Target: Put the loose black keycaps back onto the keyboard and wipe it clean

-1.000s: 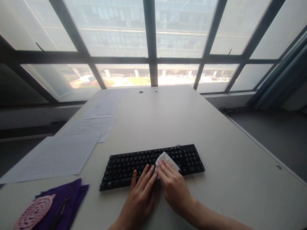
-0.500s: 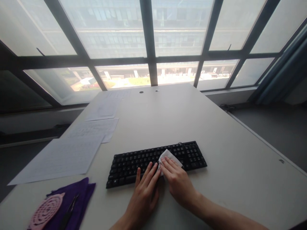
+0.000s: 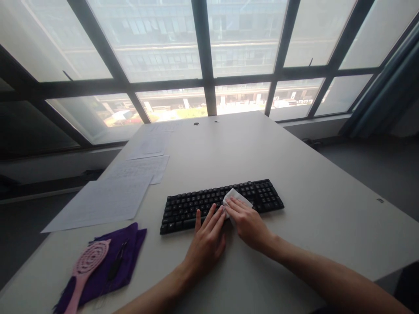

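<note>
A black keyboard [image 3: 193, 206] lies slightly angled on the white table. Over its right-middle keys is a folded white tissue [image 3: 236, 194]. My right hand [image 3: 247, 222] presses the tissue onto the keys, its fingers together on top of it. Just left of it, my left hand [image 3: 207, 240] rests on the keyboard's front edge with its fingers stretched and a little spread. The left fingertips come close to the tissue's left corner; whether they touch it I cannot tell. Part of the tissue is hidden under the right fingers.
At the front left, a purple cloth [image 3: 126, 255] carries a pink hairbrush [image 3: 91, 257] and dark tweezers [image 3: 116, 264]. Several printed paper sheets [image 3: 104, 203] lie along the table's left side. Large windows [image 3: 242, 37] stand beyond the table's [image 3: 314, 209] far end.
The camera view has shifted, so keyboard, cloth and papers sit higher and further right. More of the hairbrush shows. Both hands keep nearly the same places on the keyboard.
</note>
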{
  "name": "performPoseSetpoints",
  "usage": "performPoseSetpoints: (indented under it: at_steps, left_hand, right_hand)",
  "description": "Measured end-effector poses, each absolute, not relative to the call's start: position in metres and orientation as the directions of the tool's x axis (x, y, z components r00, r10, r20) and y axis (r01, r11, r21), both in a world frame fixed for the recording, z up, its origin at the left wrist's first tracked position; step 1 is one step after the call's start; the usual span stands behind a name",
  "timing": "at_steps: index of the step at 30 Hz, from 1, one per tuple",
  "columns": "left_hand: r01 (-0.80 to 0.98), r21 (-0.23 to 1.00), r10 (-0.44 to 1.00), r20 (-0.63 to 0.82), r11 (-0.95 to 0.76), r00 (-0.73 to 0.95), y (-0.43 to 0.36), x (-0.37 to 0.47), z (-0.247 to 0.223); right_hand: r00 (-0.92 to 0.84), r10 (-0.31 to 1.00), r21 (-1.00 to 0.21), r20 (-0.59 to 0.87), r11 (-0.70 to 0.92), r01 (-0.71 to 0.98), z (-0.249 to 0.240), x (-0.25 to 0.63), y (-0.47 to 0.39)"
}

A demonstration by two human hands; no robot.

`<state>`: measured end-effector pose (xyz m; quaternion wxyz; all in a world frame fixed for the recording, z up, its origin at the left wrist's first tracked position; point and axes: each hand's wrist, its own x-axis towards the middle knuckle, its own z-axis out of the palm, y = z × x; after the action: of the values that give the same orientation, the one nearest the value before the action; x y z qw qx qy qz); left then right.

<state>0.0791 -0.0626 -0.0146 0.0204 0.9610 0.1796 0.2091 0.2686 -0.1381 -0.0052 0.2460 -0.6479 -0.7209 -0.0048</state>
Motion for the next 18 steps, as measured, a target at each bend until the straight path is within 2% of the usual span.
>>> performPoseSetpoints:
  at_steps: [18]
  left_hand:
    - [0.320, 0.104, 0.336, 0.326, -0.942, 0.884, -0.0576, 0.0775, -0.0207]
  right_hand:
    - [-0.082, 0.934, -0.315, 0.348, 0.199, 0.928, -0.0053, 0.2756, -0.1318]
